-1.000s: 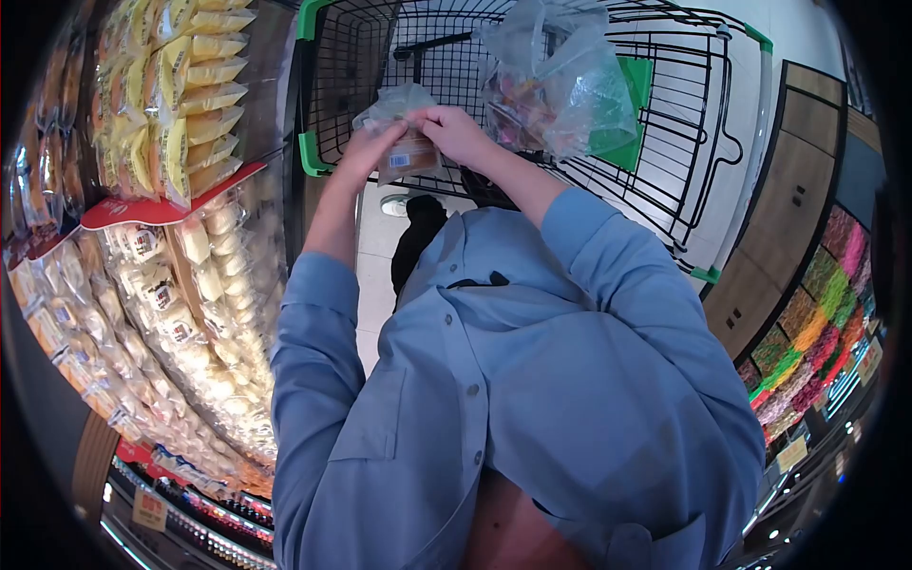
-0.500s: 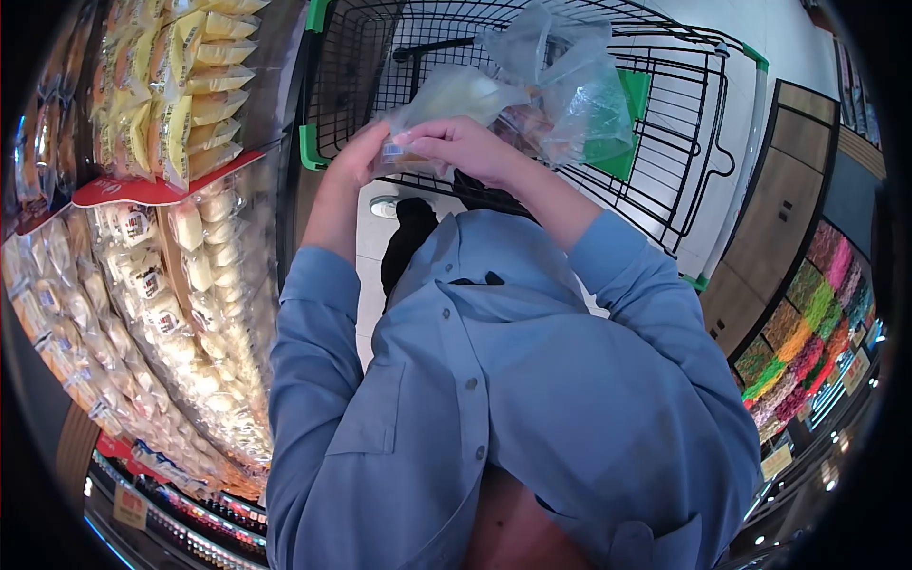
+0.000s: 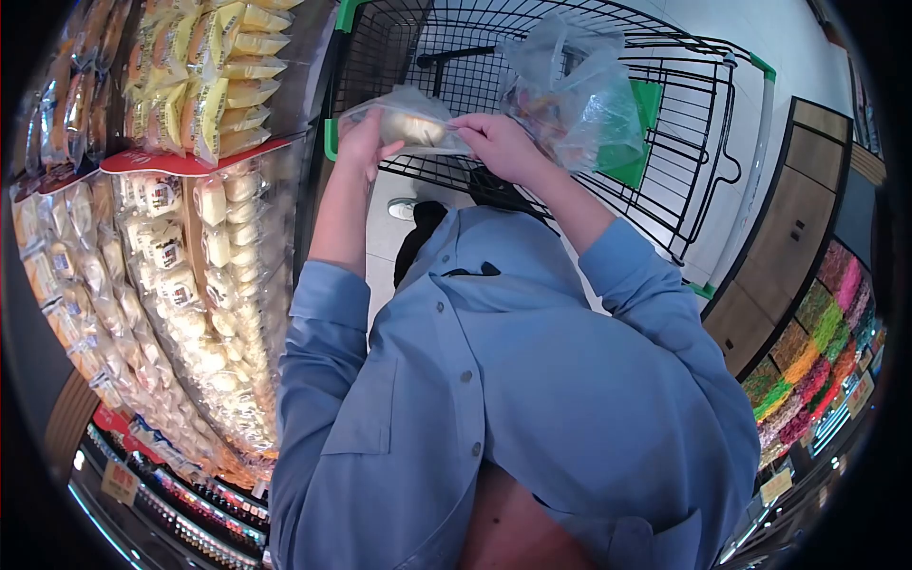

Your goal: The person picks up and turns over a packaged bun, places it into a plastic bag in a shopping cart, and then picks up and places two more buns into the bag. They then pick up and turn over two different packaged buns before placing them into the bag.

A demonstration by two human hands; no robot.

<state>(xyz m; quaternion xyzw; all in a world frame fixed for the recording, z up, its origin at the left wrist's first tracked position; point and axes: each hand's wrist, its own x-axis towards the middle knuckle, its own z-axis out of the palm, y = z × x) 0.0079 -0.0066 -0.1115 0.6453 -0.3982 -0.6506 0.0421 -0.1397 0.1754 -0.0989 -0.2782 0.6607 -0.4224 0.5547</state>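
In the head view, a clear plastic bag (image 3: 415, 106) with a pale bread-like item (image 3: 418, 130) in it is stretched between my hands above the near end of the cart. My left hand (image 3: 361, 142) grips the bag's left end, thumb showing and the other fingers partly covered by film. Fingertips of my right hand (image 3: 499, 144) pinch the bag's right edge. A second, fuller clear plastic bag (image 3: 575, 104) lies in the cart to the right, its contents blurred by the film.
The black wire shopping cart (image 3: 689, 123) with green corners stands in front of me. To my left, a shelf holds yellow bread packs (image 3: 214, 90) above a red shelf strip (image 3: 190, 161) and packaged white buns (image 3: 233, 256). Wooden cabinets (image 3: 788, 209) and colourful bins (image 3: 817, 332) line the right.
My hands have moved apart, and the bag is now spread between them with the pale item more plainly seen. The whole scene has shifted slightly right and down.
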